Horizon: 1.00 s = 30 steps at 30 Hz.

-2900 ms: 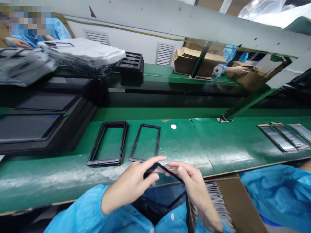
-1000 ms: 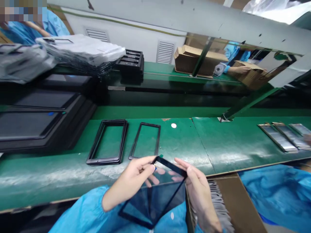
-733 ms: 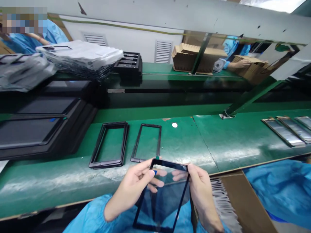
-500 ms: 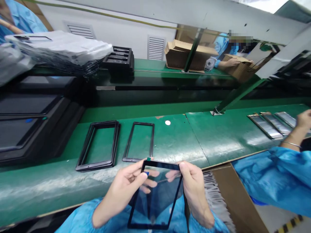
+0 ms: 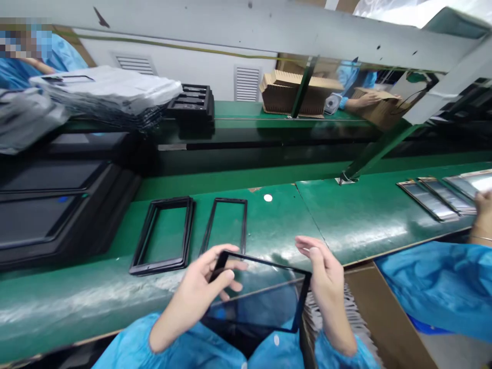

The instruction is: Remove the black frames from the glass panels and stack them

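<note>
Handling by the border alone suits the glass panel (image 5: 265, 307), which is held nearly level over the lap at the near edge of the green bench (image 5: 365, 220). The left hand (image 5: 203, 287) pinches its left corner between thumb and fingers. The right hand (image 5: 326, 277) rests against the right edge with fingers partly spread; whether it grips cannot be told. Two black frames (image 5: 163, 236) lie just beyond.

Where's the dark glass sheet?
Low centre of the head view, the dark glass sheet sits between the left hand and right hand, just before the thin black frame.
</note>
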{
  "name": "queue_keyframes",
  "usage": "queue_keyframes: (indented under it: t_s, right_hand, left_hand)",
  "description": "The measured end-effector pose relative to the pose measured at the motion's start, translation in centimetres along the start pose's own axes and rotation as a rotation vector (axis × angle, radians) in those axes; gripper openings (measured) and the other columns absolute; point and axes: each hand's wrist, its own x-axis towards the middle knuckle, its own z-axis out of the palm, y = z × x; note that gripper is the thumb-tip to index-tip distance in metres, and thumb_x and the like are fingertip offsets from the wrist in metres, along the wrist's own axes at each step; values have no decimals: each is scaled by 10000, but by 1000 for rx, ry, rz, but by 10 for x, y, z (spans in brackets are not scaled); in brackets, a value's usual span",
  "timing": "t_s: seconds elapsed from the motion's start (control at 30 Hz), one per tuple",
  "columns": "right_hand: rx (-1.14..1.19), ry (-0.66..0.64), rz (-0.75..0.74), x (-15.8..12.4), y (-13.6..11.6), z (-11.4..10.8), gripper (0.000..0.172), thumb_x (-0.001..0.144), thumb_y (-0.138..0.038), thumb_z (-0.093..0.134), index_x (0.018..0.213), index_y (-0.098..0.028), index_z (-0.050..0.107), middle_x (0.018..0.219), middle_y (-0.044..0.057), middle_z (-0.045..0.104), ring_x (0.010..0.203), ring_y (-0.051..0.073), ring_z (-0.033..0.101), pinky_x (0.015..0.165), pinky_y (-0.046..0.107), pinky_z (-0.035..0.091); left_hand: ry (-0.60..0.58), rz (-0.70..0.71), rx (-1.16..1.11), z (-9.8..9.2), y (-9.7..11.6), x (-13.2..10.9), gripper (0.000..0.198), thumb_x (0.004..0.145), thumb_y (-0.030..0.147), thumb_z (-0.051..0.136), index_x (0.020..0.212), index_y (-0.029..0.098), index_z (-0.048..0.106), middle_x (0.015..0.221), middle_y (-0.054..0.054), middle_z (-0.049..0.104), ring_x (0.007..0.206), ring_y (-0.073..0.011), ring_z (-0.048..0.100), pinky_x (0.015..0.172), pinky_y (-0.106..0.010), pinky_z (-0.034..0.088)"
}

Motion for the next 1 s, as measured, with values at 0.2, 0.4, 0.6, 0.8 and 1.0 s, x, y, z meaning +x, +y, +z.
queue_keyframes:
  t_s: [0.2,0.4,0.6,0.8,1.0]
  right_hand:
    - [202,-146,179,-17,15,-5,544,967,-658,494,1272,-260,706,792,71,845,614,277,789,616,388,629]
    - [128,-67,204,-28,4,8,319,880,-447,767,1113,-256,666,743,37,846,544,244,778,610,338,624]
    - [92,-83,161,-29,6,8,305,854,-468,784,1050,-261,677,719,50,847,510,248,772,573,335,630]
    - [71,-61,245,-39,4,21,375,741,-537,850,990,-284,730,658,44,831,451,265,743,481,349,628]
    - [73,-25,355,-30,4,37,455,664,-597,865,1028,-357,733,640,13,812,438,296,721,442,396,618]
  left_hand:
    - [214,36,-142,-4,0,-2,573,852,472,832,1279,213,551,1083,-122,824,681,-219,797,520,-242,572]
    - [251,302,243,-11,-8,1,522,956,358,713,1429,256,518,1452,-168,669,1056,-292,789,811,-372,658]
    - [97,900,1067,-11,15,11,344,998,227,653,1336,273,697,1348,-52,755,1341,-316,632,1275,-610,294]
    - [-42,856,984,0,15,19,275,1062,229,530,1186,205,775,971,-52,847,828,-211,799,753,-317,620]
    - [57,891,1071,0,12,3,301,1043,314,574,1275,210,735,1274,-89,792,1193,-277,720,1044,-417,582]
